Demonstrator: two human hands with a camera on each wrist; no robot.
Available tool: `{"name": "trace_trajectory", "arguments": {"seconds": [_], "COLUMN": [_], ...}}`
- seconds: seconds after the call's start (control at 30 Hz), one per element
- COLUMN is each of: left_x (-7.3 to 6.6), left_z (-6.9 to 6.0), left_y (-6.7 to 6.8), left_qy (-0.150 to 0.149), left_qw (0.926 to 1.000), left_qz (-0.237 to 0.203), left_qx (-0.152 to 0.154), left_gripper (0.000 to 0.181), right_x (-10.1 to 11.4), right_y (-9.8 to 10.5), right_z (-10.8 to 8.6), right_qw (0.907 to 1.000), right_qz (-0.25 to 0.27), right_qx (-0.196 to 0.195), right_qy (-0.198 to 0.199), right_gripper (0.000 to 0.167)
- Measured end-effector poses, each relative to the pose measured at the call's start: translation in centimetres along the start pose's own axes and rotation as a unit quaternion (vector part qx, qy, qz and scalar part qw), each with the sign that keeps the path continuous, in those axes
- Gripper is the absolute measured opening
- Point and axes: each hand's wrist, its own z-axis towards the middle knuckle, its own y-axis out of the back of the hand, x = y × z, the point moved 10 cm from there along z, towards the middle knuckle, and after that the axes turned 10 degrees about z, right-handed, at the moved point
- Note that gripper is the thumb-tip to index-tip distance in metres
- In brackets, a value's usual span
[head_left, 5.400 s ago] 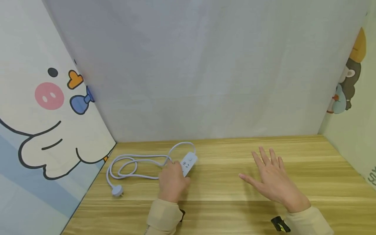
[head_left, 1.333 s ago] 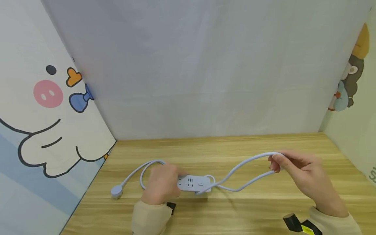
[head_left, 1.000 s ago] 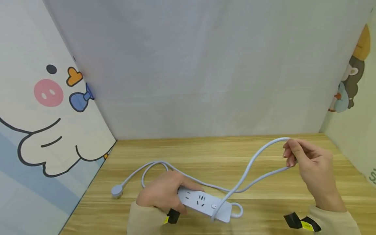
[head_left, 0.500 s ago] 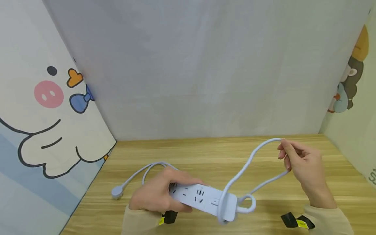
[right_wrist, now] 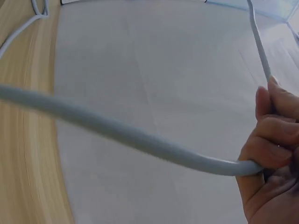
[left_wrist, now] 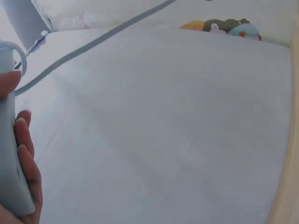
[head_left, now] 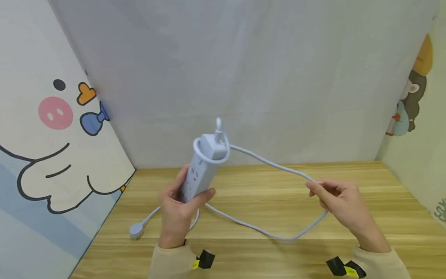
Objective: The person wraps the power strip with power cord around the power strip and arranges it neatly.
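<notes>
My left hand (head_left: 176, 213) grips the lower part of a white power strip (head_left: 202, 174), lifted off the table and tilted with its cable end up. The cable loops around the strip's upper end. From there the white cable (head_left: 265, 160) runs right to my right hand (head_left: 343, 205), which pinches it between thumb and fingers. In the right wrist view the cable (right_wrist: 140, 140) passes through the curled fingers of that hand (right_wrist: 275, 144). The left wrist view shows fingers wrapped around the strip (left_wrist: 9, 158). The round plug (head_left: 136, 230) lies on the table at left.
The wood-grain table (head_left: 348, 172) meets a pale curtain (head_left: 278, 77) at its back edge. A printed cartoon panel (head_left: 35, 174) stands on the left, and a greenish panel (head_left: 411, 162) on the right. Cable slack hangs low between the hands.
The left hand has raised the power strip and turned it from lying sideways to pointing upward and away. The right hand, still pinching the cable, has moved slightly down and left over the last second.
</notes>
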Motion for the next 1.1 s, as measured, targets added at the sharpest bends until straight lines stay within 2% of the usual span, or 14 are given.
{"name": "trace_trajectory", "arguments": {"seconds": [0.07,0.13,0.2,0.3,0.37,0.47,0.53,0.6,0.73,0.83,0.9,0.97,1.03,1.1], "left_x": [0.3,0.8,1.2,1.8,2.0,2.1,2.0,2.0,1.9,1.5,1.1,0.6,0.3,0.2], "left_z": [0.2,0.5,0.7,0.4,0.3,0.8,1.2,1.2,1.0,1.0,1.1,1.1,1.0,0.9], "left_y": [1.5,3.7,6.4,10.6,12.1,11.8,10.7,9.4,7.5,6.6,6.1,5.8,5.9,6.3], "left_qy": [0.017,0.033,0.043,0.051,0.057,0.063,0.064,0.069,0.058,0.008,-0.035,-0.075,-0.100,-0.112], "left_qw": [0.9982,0.9906,0.9778,0.9529,0.9482,0.9578,0.9674,0.9732,0.9753,0.9717,0.9642,0.9500,0.9279,0.8994], "left_qz": [-0.015,-0.051,-0.075,-0.085,-0.060,-0.023,0.015,0.059,0.143,0.197,0.233,0.276,0.330,0.389], "left_qx": [-0.055,-0.123,-0.191,-0.287,-0.307,-0.279,-0.245,-0.211,-0.158,-0.130,-0.122,-0.126,-0.141,-0.165], "left_gripper": [0.067,0.067,0.065,0.064,0.063,0.065,0.066,0.069,0.072,0.070,0.068,0.063,0.058,0.053], "right_x": [-0.4,-1.2,-2.1,-2.7,-2.6,-2.0,-1.6,-1.3,-1.1,-1.4,-1.7,-1.8,-1.8,-1.7], "right_y": [-0.1,0.5,1.6,3.7,4.6,4.4,3.5,2.6,1.6,1.6,1.7,1.9,2.5,3.4], "right_z": [0.1,0.3,0.5,0.4,0.2,-0.1,-0.2,-0.3,-0.3,-0.4,-0.6,-0.8,-1.1,-1.4], "right_qw": [0.9998,0.9994,0.9989,0.9981,0.9975,0.9958,0.9952,0.9949,0.9953,0.9940,0.9923,0.9903,0.9887,0.9900], "right_qz": [-0.003,-0.016,-0.024,-0.047,-0.056,-0.074,-0.072,-0.062,-0.026,-0.028,-0.050,-0.075,-0.095,-0.086], "right_qx": [0.019,0.025,0.027,0.016,0.015,0.030,0.054,0.073,0.092,0.103,0.109,0.113,0.112,0.111], "right_qy": [-0.006,-0.018,-0.030,-0.038,-0.042,-0.044,-0.039,-0.034,-0.017,-0.023,-0.030,-0.032,-0.032,-0.016], "right_gripper": [0.020,0.019,0.021,0.023,0.023,0.019,0.018,0.021,0.029,0.029,0.026,0.023,0.022,0.022]}}
